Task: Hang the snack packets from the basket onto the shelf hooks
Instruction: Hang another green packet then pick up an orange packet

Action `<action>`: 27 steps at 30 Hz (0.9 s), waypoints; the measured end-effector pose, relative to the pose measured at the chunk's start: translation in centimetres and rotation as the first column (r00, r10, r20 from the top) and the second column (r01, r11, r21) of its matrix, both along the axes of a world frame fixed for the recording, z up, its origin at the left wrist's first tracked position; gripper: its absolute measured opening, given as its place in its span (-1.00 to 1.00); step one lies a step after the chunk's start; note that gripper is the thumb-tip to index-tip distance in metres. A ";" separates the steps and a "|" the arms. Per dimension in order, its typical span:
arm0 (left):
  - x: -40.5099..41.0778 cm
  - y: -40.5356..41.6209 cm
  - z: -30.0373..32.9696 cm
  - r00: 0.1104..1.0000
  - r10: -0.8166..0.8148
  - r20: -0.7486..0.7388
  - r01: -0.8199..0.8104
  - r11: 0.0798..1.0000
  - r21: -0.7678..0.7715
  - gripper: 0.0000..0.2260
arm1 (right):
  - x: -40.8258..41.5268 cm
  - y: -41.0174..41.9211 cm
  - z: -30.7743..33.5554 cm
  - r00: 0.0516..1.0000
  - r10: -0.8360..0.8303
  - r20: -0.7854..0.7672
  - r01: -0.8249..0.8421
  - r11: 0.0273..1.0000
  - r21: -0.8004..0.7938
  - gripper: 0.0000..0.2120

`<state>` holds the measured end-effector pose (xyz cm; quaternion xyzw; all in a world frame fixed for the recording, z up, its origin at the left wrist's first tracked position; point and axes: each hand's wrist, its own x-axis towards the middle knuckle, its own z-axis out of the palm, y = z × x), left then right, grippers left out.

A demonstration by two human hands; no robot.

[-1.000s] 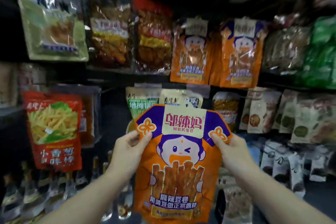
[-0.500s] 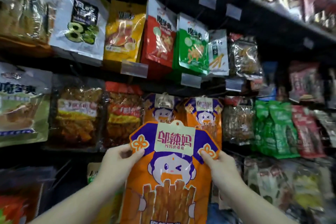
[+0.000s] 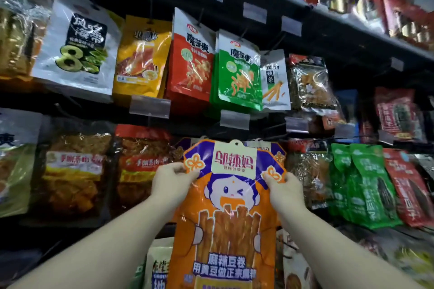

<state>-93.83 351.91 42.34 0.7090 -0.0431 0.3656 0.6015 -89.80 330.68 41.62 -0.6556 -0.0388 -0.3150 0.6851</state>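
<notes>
An orange and purple snack packet [image 3: 230,206] with a cartoon face is held upright in front of the shelf. My left hand [image 3: 172,180] pinches its upper left corner. My right hand [image 3: 285,189] pinches its upper right corner. The hang hole at the packet's top edge sits just below the dark hook rail [image 3: 237,135] of the middle row. Matching orange packets [image 3: 276,148] hang directly behind it, mostly hidden. The basket is not in view.
Rows of hanging snack packets fill the shelf: white, yellow, red [image 3: 190,61] and green [image 3: 238,70] ones above, brown ones [image 3: 75,166] to the left, green [image 3: 364,185] and red ones to the right. Clear price tag holders [image 3: 233,119] stick out from the hooks. Boxes line the top shelf.
Both hands have raised the orange packet from the lower row up to the middle row, in front of the matching hanging packets. The view has tilted upward.
</notes>
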 end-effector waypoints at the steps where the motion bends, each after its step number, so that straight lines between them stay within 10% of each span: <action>1: 0.3 -0.5 0.3 1.000 0.008 0.023 -0.008 1.000 -0.013 -0.88 | 0.7 -0.2 0.5 1.000 0.004 0.013 -0.004 1.000 -0.007 -0.84; 27: 5.5 -1.5 2.0 0.960 0.259 0.103 -0.250 0.964 -0.095 -0.88 | 9.0 0.0 4.2 0.976 0.187 0.109 -0.171 0.975 -0.144 -0.80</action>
